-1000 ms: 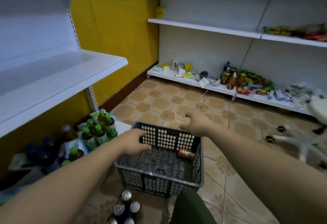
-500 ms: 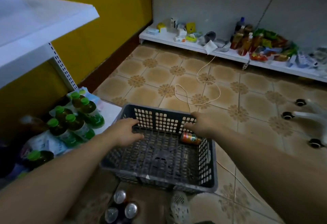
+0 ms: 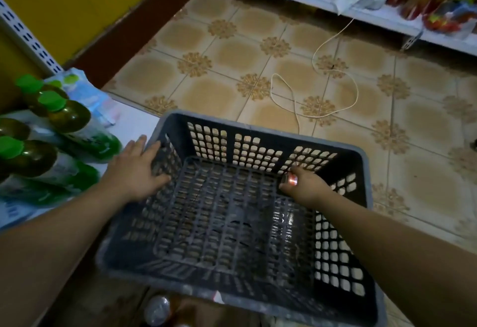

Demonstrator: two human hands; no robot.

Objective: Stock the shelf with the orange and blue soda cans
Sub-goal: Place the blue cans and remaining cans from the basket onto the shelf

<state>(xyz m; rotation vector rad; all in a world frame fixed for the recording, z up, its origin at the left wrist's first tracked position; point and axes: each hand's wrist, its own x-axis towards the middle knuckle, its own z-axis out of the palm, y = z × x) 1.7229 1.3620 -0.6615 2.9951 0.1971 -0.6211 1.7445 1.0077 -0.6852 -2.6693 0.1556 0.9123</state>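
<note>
I look down into a grey plastic crate (image 3: 258, 128) that stands on the tiled floor (image 3: 232, 54) in front of me. My left hand (image 3: 134, 169) rests on the left wall of the crate. Its fingers (image 3: 140, 143) are straight and a little spread across the rim, and the thumb points into the crate.

My right hand (image 3: 308, 188) is inside the crate, in the far right corner, low near the bottom. Its fingers (image 3: 296, 171) are curled around a soda can (image 3: 291, 179) and they hold it. Only the round metal end of the can shows, with a reddish shine. My hand hides the side of the can, so I cannot tell its colour.

To the left of the crate, bottles with green caps (image 3: 69, 117) lie and stand in plastic wrap on a low white shelf (image 3: 134, 122), just beside my left hand. Behind them is a yellow wall (image 3: 77, 3). On the floor beyond the crate lies a thin pale cord (image 3: 354, 89) in loops. It goes up to another low white shelf (image 3: 374, 15) at the far right, which carries blurred packets and bottles. At the near edge of the view, just in front of the crate, I see the top of one more can (image 3: 156, 310), dim and not sharp.
</note>
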